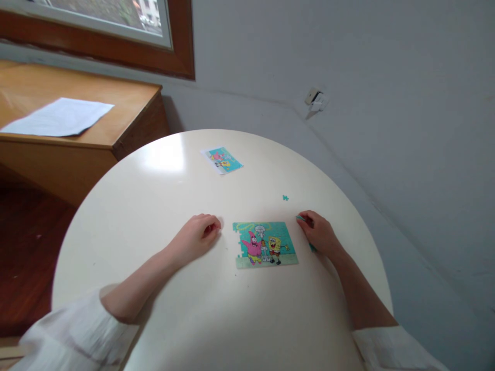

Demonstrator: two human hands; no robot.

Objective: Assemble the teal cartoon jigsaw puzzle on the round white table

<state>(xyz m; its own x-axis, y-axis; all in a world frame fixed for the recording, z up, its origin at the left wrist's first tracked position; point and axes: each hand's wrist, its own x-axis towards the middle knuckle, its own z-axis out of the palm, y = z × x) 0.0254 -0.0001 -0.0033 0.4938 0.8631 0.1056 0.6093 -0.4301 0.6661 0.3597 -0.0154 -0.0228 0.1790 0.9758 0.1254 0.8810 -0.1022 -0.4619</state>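
Note:
A small cartoon jigsaw puzzle (266, 244), nearly whole, lies flat on the round cream table (154, 206) between my hands. My left hand (197, 236) rests on the table just left of the puzzle, fingers curled in loosely with nothing visible in them. My right hand (317, 232) sits just right of the puzzle's upper corner, fingers pinched on a teal puzzle piece (300, 219). Another teal piece (312, 249) peeks out under that hand. One loose teal piece (285, 198) lies on the table beyond the puzzle.
A picture card (221, 159) showing the same cartoon lies at the table's far side. A wooden desk (116, 118) with a white sheet of paper (58, 117) stands to the left under a window. A grey wall with a socket (315, 98) runs behind.

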